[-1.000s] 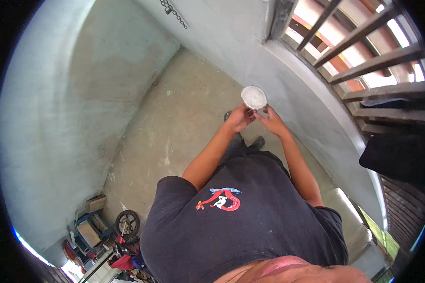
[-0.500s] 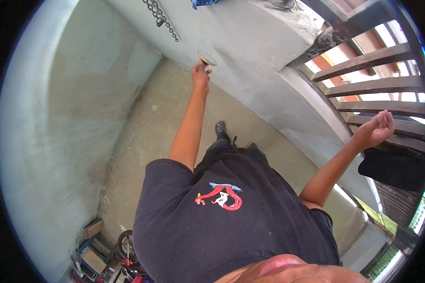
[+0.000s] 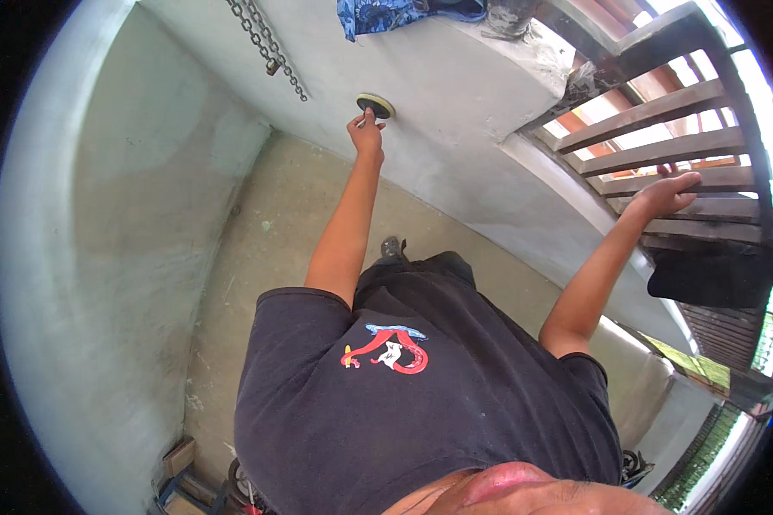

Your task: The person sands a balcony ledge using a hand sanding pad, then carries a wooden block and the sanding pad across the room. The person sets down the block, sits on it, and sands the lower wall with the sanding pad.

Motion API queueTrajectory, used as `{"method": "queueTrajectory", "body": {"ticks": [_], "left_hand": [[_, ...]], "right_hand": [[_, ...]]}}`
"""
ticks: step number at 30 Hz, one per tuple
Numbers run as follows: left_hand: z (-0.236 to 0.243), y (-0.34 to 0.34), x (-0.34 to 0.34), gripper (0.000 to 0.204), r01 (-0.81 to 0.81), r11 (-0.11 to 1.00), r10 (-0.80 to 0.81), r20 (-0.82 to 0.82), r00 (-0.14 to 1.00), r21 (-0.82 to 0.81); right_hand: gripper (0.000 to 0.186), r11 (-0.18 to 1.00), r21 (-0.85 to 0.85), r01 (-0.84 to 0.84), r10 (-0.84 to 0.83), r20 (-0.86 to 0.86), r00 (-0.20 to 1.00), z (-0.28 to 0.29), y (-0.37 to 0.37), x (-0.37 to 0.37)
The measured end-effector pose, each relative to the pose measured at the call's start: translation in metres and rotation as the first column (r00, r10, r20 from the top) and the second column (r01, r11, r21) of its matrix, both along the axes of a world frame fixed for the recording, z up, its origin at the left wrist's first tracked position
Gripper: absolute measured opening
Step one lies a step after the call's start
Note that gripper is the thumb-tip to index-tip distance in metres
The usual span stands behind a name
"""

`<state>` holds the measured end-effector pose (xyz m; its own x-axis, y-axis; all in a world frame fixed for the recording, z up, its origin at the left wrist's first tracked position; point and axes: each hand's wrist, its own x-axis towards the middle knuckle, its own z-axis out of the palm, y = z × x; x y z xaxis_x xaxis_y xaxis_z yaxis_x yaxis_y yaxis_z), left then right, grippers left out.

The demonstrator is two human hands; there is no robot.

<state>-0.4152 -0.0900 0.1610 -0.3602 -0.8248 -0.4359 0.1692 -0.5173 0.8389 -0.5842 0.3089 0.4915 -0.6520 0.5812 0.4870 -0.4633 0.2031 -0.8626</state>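
My left hand (image 3: pixel 365 130) grips a round black pad (image 3: pixel 380 105) with a pale yellow rim, held flat at the grey wall (image 3: pixel 438 154) ahead of me. Its fingers are bent at the pad's back, and the pad hides whatever touches the wall. At the upper right, my right hand (image 3: pixel 661 196) has its fingers curled round a dark slat of the barred window (image 3: pixel 653 137).
A chain with a padlock (image 3: pixel 272 65) hangs on the wall, left of a blue patterned cloth (image 3: pixel 378 15). A dark cloth (image 3: pixel 704 279) hangs below the bars. Concrete floor (image 3: pixel 249 223) lies below, with wooden boards (image 3: pixel 180 457) and wheels at the lower edge.
The pad went from between both hands, pale face up, to the wall in my left hand, black back showing. My right hand let go of it, moved rightward and closed on the bars.
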Motion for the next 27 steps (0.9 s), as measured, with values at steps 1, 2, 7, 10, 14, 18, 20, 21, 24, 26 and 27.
{"method": "queueTrajectory", "body": {"ticks": [1, 2, 7, 10, 14, 18, 20, 21, 24, 26, 27], "left_hand": [[0.001, -0.002, -0.002, 0.036, 0.006, 1.0, -0.006, -0.001, 1.0, -0.002], [0.002, -0.005, -0.004, 0.036, -0.008, 0.998, 0.006, -0.025, 1.0, -0.062], [-0.009, -0.02, -0.012, 0.035, -0.019, 0.999, 0.019, -0.007, 1.0, -0.028], [-0.018, -0.024, -0.018, 0.035, -0.084, 0.997, 0.084, 0.036, 0.996, -0.001], [-0.027, -0.007, -0.027, 0.036, -0.13, 0.991, 0.133, 0.084, 0.988, -0.038], [-0.034, -0.006, -0.033, 0.039, -0.061, 0.998, 0.06, 0.086, 0.994, 0.009], [-0.035, -0.021, -0.032, 0.042, -0.02, 0.995, 0.006, 0.148, 0.989, 0.093], [-0.034, -0.032, -0.031, 0.04, -0.004, 0.997, -0.009, 0.163, 0.987, 0.081], [-0.032, -0.044, -0.029, 0.041, -0.025, 0.996, 0.017, 0.095, 0.995, 0.085], [-0.029, -0.039, -0.028, 0.041, -0.107, 0.994, 0.108, 0.103, 0.989, -0.011], [-0.028, -0.032, -0.027, 0.04, -0.069, 0.997, 0.063, 0.14, 0.988, 0.04]], "right_hand": [[0.063, 0.998, -0.055, -0.031, 0.031, -0.01, 0.999, 0.002, -0.001, 0.0], [0.062, 0.995, -0.072, -0.073, 0.072, -0.025, 0.997, 0.003, -0.002, 0.001], [0.047, 0.988, -0.064, -0.138, 0.137, -0.028, 0.99, 0.005, -0.001, 0.0], [0.043, 0.993, -0.046, -0.108, 0.106, -0.044, 0.993, 0.0, 0.001, -0.002], [0.041, 0.99, -0.073, -0.117, 0.115, -0.029, 0.993, -0.005, 0.002, -0.006], [0.04, 0.999, -0.019, -0.039, 0.039, -0.031, 0.999, -0.008, 0.006, -0.013], [0.054, 0.999, -0.043, -0.012, 0.014, 0.054, 0.998, -0.01, 0.008, -0.015], [0.057, 0.998, -0.046, -0.031, 0.033, 0.056, 0.998, -0.011, 0.01, -0.016], [0.051, 1.0, 0.022, 0.015, -0.016, 0.028, 0.999, -0.014, 0.012, -0.017], [0.05, 0.998, 0.053, 0.031, -0.033, 0.025, 0.999, -0.014, 0.011, -0.017], [0.049, 0.998, 0.051, 0.026, -0.027, 0.023, 0.999, -0.014, 0.011, -0.017]]}}
